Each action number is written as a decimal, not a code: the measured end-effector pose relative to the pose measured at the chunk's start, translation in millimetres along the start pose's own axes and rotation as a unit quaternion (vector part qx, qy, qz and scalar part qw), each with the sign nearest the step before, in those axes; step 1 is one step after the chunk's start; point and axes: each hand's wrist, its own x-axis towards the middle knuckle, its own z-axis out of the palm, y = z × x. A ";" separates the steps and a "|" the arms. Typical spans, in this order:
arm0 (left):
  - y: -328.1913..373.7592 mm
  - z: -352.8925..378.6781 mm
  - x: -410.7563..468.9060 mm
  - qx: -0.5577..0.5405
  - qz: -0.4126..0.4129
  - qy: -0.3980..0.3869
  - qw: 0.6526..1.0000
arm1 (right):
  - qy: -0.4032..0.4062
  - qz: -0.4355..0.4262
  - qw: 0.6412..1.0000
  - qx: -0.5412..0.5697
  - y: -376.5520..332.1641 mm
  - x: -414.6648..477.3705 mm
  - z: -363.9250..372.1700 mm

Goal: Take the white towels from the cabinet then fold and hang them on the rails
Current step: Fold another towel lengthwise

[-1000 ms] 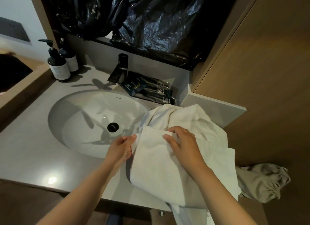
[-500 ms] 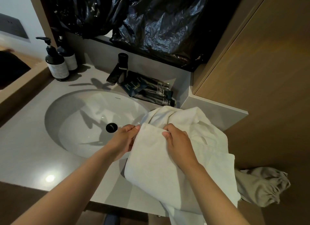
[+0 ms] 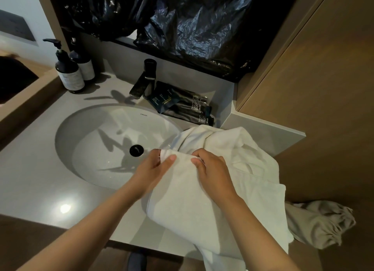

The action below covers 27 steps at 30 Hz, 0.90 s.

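A white towel (image 3: 194, 210) lies folded over a pile of white towels (image 3: 232, 147) at the right end of the grey counter (image 3: 30, 179), partly hanging over the front edge. My left hand (image 3: 153, 171) pinches the towel's far left corner between thumb and fingers. My right hand (image 3: 212, 169) grips the same far edge a little to the right, fingers curled over the fold. No rail and no cabinet interior are in view.
An oval white sink (image 3: 105, 145) with a black drain sits left of the towels. Behind it stand a black tap (image 3: 144, 78), dark toiletry packs (image 3: 182, 107) and two pump bottles (image 3: 68, 70). Black plastic sheeting (image 3: 182, 24) hangs above. A beige cloth bag (image 3: 319, 224) hangs by the wooden wall (image 3: 323, 88).
Both hands have slid up the towel toward its far edge and closed in on each other, now gripping the top fold. The towel's upper edge has bunched slightly.
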 end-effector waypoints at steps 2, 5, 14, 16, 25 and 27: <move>3.3 7.1 -4.2 0.069 0.038 0.067 0.995 | 0.005 -0.010 1.000 -0.008 2.2 -1.6 -0.8; 10.0 10.0 -5.2 0.056 0.081 0.119 0.988 | 0.013 0.001 1.000 -0.023 13.1 -6.8 -7.1; 9.8 6.7 -16.3 0.094 0.134 0.153 0.975 | 0.014 0.050 0.992 -0.118 68.3 -39.7 -25.2; 13.5 8.1 -18.1 0.106 0.136 0.153 0.973 | 0.052 0.043 0.989 -0.129 68.2 -38.1 -30.6; 11.9 2.5 -32.7 -0.057 -0.046 -0.051 0.996 | 0.084 0.067 0.984 -0.145 71.9 -34.5 -29.6; 6.1 2.4 -41.7 -0.012 -0.018 -0.055 0.998 | 0.095 0.063 0.984 -0.139 71.8 -35.6 -29.9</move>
